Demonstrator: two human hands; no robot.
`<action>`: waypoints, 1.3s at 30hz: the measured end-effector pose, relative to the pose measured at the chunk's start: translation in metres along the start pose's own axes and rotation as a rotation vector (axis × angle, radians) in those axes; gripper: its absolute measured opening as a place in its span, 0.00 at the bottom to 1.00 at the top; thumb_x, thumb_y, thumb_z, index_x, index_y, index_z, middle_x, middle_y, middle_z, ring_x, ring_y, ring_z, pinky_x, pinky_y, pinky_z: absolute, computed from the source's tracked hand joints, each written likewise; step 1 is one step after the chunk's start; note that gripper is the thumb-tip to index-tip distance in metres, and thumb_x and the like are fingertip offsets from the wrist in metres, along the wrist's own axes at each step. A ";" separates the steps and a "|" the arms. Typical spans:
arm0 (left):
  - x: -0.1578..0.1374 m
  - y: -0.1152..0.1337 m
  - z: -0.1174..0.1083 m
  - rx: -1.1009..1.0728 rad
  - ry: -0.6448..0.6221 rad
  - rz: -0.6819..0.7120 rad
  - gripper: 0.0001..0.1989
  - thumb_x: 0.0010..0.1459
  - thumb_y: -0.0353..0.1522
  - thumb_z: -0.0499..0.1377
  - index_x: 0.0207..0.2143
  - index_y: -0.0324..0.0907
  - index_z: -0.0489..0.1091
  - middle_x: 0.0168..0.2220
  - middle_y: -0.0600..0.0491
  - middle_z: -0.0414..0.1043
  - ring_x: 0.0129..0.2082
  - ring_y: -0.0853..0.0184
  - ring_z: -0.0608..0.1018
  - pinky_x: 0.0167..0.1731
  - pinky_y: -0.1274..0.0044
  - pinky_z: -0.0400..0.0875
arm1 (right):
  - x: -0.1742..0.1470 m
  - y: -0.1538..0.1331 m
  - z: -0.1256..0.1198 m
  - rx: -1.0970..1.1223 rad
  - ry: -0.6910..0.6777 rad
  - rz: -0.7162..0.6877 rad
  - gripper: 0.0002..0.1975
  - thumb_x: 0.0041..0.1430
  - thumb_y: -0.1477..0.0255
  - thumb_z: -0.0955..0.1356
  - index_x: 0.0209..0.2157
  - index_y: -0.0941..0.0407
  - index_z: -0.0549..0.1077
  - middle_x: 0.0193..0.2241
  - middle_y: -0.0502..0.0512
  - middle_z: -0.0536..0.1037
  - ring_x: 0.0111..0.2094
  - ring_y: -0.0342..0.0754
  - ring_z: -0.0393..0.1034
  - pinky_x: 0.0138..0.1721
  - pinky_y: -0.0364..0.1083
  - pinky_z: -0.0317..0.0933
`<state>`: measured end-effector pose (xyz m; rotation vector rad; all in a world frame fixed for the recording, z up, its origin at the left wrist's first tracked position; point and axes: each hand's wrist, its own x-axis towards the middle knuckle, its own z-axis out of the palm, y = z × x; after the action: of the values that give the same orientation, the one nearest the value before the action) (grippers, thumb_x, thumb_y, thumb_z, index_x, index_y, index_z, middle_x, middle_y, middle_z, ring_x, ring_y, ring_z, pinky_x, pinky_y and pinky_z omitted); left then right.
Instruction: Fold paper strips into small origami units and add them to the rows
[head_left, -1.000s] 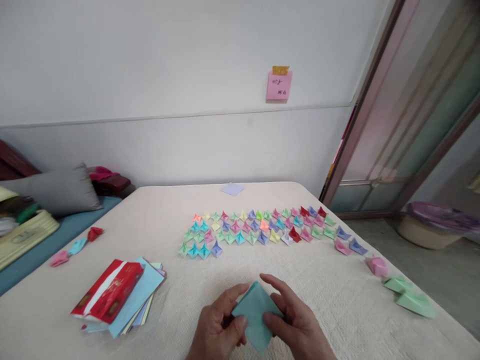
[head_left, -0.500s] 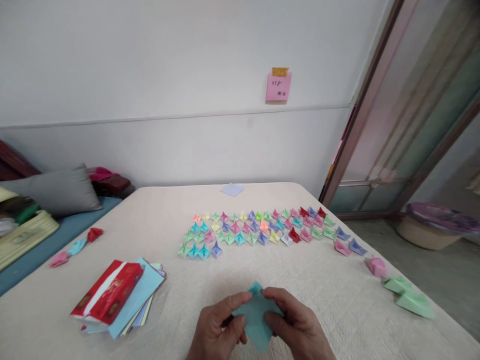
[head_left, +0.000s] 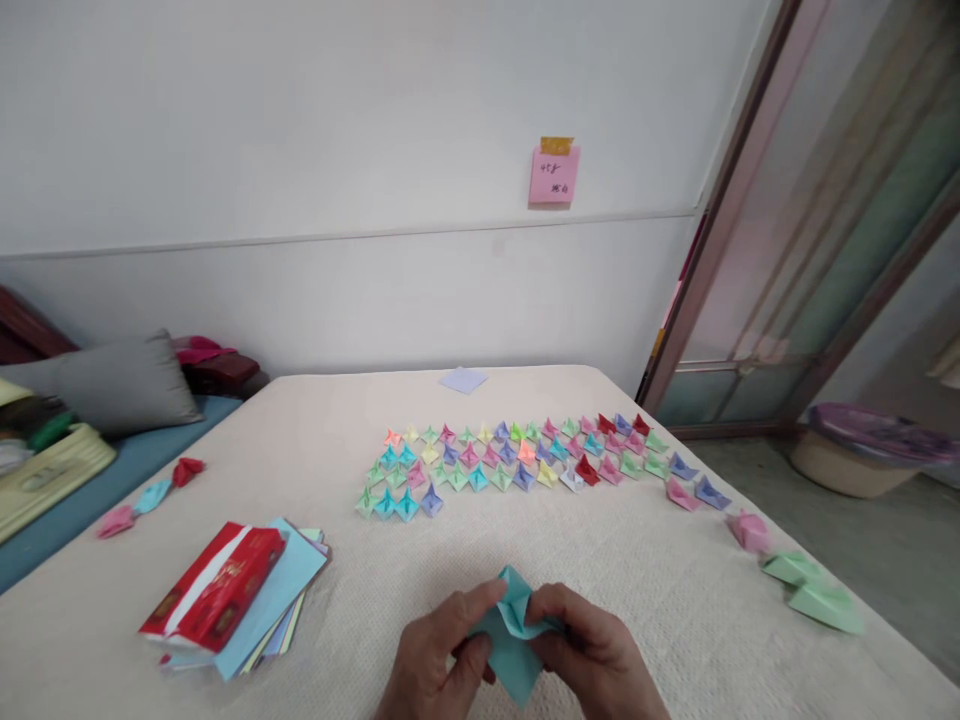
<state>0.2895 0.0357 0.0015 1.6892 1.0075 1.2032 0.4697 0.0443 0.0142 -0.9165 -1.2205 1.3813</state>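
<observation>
Both hands hold a teal sheet of origami paper (head_left: 514, 665) close to me, over the near part of the table. My left hand (head_left: 442, 650) pinches its left side, the index finger near the upper point and the thumb lower down. On the other side my right hand (head_left: 592, 650) grips the right corner between thumb and fingers. The top layer bulges open in a fold near the upper point, while the lower tip hangs flat. Beyond the hands stand rows of small folded paper pieces (head_left: 478, 478) in many colours.
A red packet (head_left: 217, 585) lies on a stack of coloured paper sheets (head_left: 274, 605) at the left. Folded green paper (head_left: 825, 605) lies along the right edge. A lilac sheet (head_left: 463, 380) rests at the table's (head_left: 337, 410) far end. A lined bin (head_left: 862, 455) stands right.
The teal paper's top layer, flat before, has lifted and opened into a raised fold near the upper point. My right fingers have bent its right side inward. The view has shifted very slightly.
</observation>
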 end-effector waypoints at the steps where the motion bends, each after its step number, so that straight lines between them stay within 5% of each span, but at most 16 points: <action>1: 0.000 0.001 0.000 0.009 -0.009 0.001 0.17 0.60 0.32 0.54 0.51 0.53 0.70 0.32 0.54 0.75 0.24 0.71 0.76 0.26 0.82 0.72 | 0.000 0.002 -0.001 -0.022 0.001 -0.006 0.03 0.51 0.72 0.69 0.25 0.54 0.72 0.20 0.46 0.70 0.23 0.43 0.61 0.25 0.41 0.56; 8: 0.006 0.005 -0.002 -0.077 -0.056 -0.082 0.02 0.57 0.30 0.56 0.33 0.43 0.69 0.24 0.56 0.71 0.23 0.70 0.76 0.24 0.82 0.69 | 0.000 0.007 0.001 -0.085 -0.022 -0.020 0.08 0.55 0.70 0.65 0.39 0.50 0.65 0.22 0.44 0.68 0.23 0.44 0.63 0.26 0.42 0.57; 13: 0.008 0.003 -0.005 -0.083 -0.092 0.027 0.08 0.53 0.24 0.57 0.29 0.42 0.75 0.26 0.55 0.69 0.25 0.70 0.74 0.26 0.82 0.67 | -0.002 -0.002 0.005 -0.167 -0.022 -0.071 0.07 0.56 0.69 0.64 0.39 0.51 0.66 0.23 0.46 0.71 0.24 0.44 0.62 0.27 0.42 0.55; 19: 0.010 0.007 -0.004 -0.257 -0.042 -0.145 0.07 0.50 0.24 0.58 0.25 0.41 0.75 0.24 0.56 0.68 0.22 0.71 0.73 0.22 0.83 0.65 | -0.003 -0.005 0.004 -0.191 0.005 -0.055 0.09 0.51 0.74 0.65 0.36 0.50 0.65 0.22 0.44 0.71 0.23 0.43 0.61 0.26 0.41 0.55; 22: 0.012 0.011 -0.004 -0.267 -0.045 -0.292 0.03 0.51 0.28 0.60 0.29 0.40 0.74 0.22 0.56 0.69 0.22 0.70 0.73 0.23 0.81 0.66 | -0.002 -0.005 0.001 -0.261 -0.013 -0.055 0.04 0.52 0.74 0.65 0.31 0.51 0.66 0.21 0.44 0.69 0.23 0.44 0.62 0.26 0.41 0.56; 27: 0.015 0.013 -0.004 -0.342 -0.106 -0.393 0.15 0.47 0.33 0.65 0.40 0.39 0.75 0.22 0.56 0.69 0.21 0.72 0.70 0.22 0.82 0.64 | 0.000 -0.001 -0.002 -0.372 -0.096 -0.109 0.04 0.57 0.71 0.64 0.28 0.53 0.67 0.21 0.47 0.73 0.24 0.45 0.65 0.28 0.42 0.58; 30: 0.016 0.014 -0.006 -0.354 -0.168 -0.381 0.15 0.48 0.35 0.65 0.39 0.39 0.77 0.23 0.55 0.69 0.21 0.72 0.69 0.23 0.81 0.64 | -0.001 0.000 0.000 -0.362 -0.058 -0.120 0.02 0.54 0.73 0.64 0.29 0.52 0.66 0.20 0.46 0.71 0.23 0.44 0.63 0.27 0.42 0.57; 34: 0.015 0.014 -0.007 -0.309 -0.164 -0.297 0.09 0.51 0.36 0.64 0.33 0.41 0.79 0.24 0.55 0.67 0.23 0.71 0.69 0.23 0.81 0.64 | -0.002 -0.006 0.002 -0.224 -0.047 -0.038 0.11 0.51 0.76 0.64 0.38 0.51 0.64 0.23 0.44 0.72 0.24 0.43 0.63 0.26 0.41 0.57; 39: 0.014 0.011 -0.006 -0.282 -0.098 -0.270 0.07 0.51 0.34 0.64 0.33 0.43 0.80 0.26 0.55 0.67 0.23 0.71 0.71 0.23 0.81 0.65 | 0.003 -0.004 -0.002 -0.174 -0.130 0.137 0.02 0.48 0.73 0.67 0.27 0.56 0.70 0.17 0.45 0.70 0.20 0.42 0.63 0.23 0.40 0.56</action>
<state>0.2881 0.0456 0.0178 1.3330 0.9240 1.0219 0.4715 0.0477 0.0180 -1.0610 -1.4160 1.4787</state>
